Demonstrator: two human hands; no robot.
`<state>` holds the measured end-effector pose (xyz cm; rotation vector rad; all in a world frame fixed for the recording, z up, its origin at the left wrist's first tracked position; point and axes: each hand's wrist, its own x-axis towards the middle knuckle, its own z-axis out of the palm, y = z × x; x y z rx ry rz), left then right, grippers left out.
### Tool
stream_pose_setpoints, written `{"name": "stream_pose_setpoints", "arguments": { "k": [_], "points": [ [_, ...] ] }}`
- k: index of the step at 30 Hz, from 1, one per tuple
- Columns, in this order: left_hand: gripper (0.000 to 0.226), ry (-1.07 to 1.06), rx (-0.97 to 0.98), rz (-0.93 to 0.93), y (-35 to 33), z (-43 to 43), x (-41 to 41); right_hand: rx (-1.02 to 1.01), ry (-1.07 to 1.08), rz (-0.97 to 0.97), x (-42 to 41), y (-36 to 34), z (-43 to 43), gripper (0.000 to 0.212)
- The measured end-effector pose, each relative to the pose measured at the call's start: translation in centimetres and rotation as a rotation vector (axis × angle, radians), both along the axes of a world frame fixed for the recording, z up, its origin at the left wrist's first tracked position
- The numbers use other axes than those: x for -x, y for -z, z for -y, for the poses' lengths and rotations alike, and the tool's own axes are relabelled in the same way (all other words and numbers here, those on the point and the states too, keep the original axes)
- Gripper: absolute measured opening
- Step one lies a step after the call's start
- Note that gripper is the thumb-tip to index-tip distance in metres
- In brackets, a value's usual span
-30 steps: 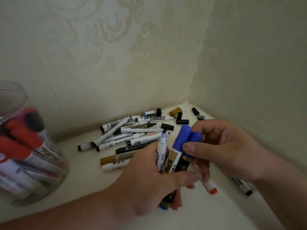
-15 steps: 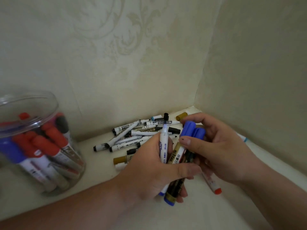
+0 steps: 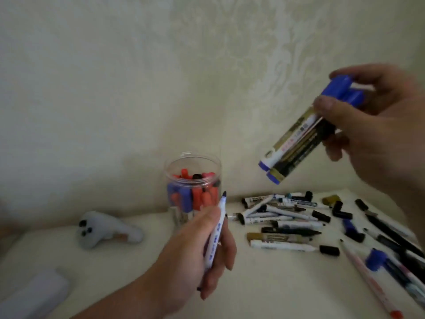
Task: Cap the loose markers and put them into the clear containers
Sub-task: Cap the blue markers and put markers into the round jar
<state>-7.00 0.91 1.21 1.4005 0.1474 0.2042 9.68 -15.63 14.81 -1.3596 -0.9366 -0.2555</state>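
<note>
Head view: the right hand [image 3: 372, 134], high at the right, curls thumb and fingers round two blue-capped markers [image 3: 299, 139] that slant cap-end up. The left hand [image 3: 195, 256], lower at centre, pinches an uncapped white marker [image 3: 216, 233] tip-up in front of the clear jar [image 3: 192, 166]; loose markers [image 3: 282, 222] lie on the surface to its right

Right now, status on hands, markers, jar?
Left hand grips uncapped blue marker. Right hand holds two blue-capped markers aloft. Clear jar open, part full. Loose markers and caps lie right of it.

Two capped markers [image 3: 296, 143] aloft, jar [image 3: 174, 166] seemingly full
</note>
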Motion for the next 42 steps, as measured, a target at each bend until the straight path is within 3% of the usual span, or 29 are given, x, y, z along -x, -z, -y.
{"name": "stream_pose_setpoints", "arguments": {
  "k": [5,10,13,18,28,33,35,39,42],
  "points": [
    [0.037,-0.208,0.046,0.207,-0.2,-1.9,3.0,0.126,0.012,0.165,2.8,-2.1,-8.5,0.033],
    [0.035,-0.343,-0.017,0.200,-0.5,-3.6,4.2,0.381,0.024,0.237,3.7,1.1,-14.3,0.033],
    [0.036,-0.329,-0.024,0.174,-0.2,-4.1,4.1,0.456,0.009,0.330,3.2,1.7,-14.6,0.034],
    [0.035,-0.267,-0.022,0.158,0.2,-3.8,3.1,0.472,-0.079,0.325,2.0,0.8,-14.3,0.036],
    [0.041,-0.323,-0.113,0.227,0.5,-3.7,3.2,0.565,-0.139,0.471,2.8,0.7,-14.9,0.031],
    [0.033,-0.323,-0.082,0.215,0.1,-3.2,3.3,0.709,0.067,0.571,2.4,0.4,-14.6,0.032],
    [0.033,-0.346,-0.118,0.213,0.2,-3.4,3.2,0.701,0.053,0.553,2.4,0.9,-14.6,0.031],
    [0.034,-0.364,-0.162,0.233,0.2,-3.3,3.2,0.583,-0.106,0.328,2.3,2.1,-14.7,0.026],
    [0.028,-0.352,-0.161,0.233,0.3,-2.9,3.3,0.606,-0.017,0.394,2.3,3.0,-15.0,0.024]
  ]
}}
